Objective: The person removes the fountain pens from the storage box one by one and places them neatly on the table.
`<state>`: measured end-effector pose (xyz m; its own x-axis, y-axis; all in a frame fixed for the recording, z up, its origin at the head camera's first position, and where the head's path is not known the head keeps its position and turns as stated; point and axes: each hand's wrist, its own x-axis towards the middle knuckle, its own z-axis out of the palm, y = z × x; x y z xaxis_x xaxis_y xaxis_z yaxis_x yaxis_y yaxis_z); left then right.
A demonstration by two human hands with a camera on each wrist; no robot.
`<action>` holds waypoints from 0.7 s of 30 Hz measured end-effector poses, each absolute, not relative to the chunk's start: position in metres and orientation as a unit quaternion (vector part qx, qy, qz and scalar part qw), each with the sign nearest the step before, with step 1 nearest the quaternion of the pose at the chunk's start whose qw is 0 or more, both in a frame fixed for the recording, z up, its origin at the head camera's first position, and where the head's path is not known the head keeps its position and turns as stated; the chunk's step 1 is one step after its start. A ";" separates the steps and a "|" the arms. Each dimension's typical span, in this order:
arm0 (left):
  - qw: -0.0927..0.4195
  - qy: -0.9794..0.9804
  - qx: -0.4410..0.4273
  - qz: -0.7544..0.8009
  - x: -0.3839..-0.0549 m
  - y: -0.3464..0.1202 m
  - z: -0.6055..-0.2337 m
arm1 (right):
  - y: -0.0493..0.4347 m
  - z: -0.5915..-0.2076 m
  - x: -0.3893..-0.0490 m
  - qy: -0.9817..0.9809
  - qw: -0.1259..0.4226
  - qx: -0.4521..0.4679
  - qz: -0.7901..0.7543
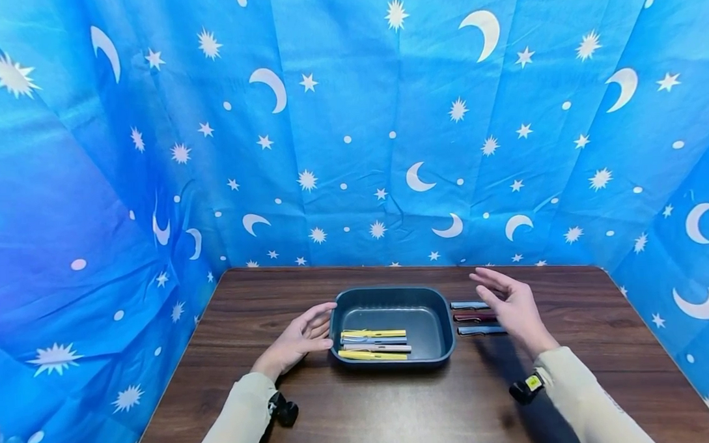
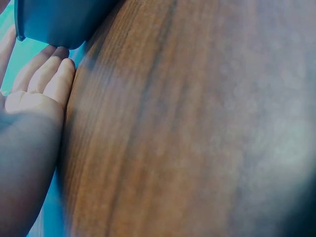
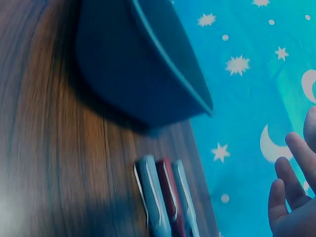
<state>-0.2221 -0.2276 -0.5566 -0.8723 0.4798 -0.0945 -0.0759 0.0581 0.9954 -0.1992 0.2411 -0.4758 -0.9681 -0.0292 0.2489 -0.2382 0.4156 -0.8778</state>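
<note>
A dark blue-grey rectangular bin (image 1: 431, 333) stands on the table. Several pens lie side by side in its left part: a yellow pen (image 1: 373, 356) in front, a pale pen (image 1: 379, 348), a blue pen (image 1: 388, 341) and another yellow one behind. My left hand (image 1: 300, 337) is at the bin's left wall, fingers extended along it and thumb by the rim. To the right of the bin lie a blue pen (image 1: 478, 330), a dark red pen (image 1: 474, 317) and a second blue pen (image 1: 467, 305). Above their right ends hovers my right hand (image 1: 512, 310), fingers spread and holding nothing.
The brown wood-grain table (image 1: 373, 410) carries all of this. Blue cloth (image 1: 352, 150) with white moons and stars hangs behind it and along both sides. Each wrist wears a small black camera (image 1: 286, 409) over a pale sleeve.
</note>
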 end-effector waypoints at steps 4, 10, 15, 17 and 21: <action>0.205 0.695 0.145 0.674 -0.221 -0.227 -0.556 | 0.224 -0.474 -0.204 -0.823 0.089 0.099 0.552; 0.207 0.694 0.145 0.675 -0.221 -0.227 -0.557 | 0.200 -0.474 -0.209 -0.801 0.046 0.112 0.587; 0.208 0.694 0.140 0.674 -0.220 -0.227 -0.555 | 0.179 -0.472 -0.211 -0.787 0.017 0.120 0.606; 0.209 0.694 0.140 0.674 -0.220 -0.227 -0.555 | 0.171 -0.471 -0.212 -0.783 0.010 0.124 0.609; 0.210 0.691 0.145 0.676 -0.220 -0.227 -0.556 | 0.157 -0.474 -0.214 -0.782 -0.005 0.136 0.608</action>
<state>-0.2204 -0.2274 -0.5555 -0.8695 0.4847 -0.0950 -0.0845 0.0434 0.9955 -0.2143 0.1566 -0.4737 -0.9629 -0.2188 0.1580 -0.2072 0.2243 -0.9522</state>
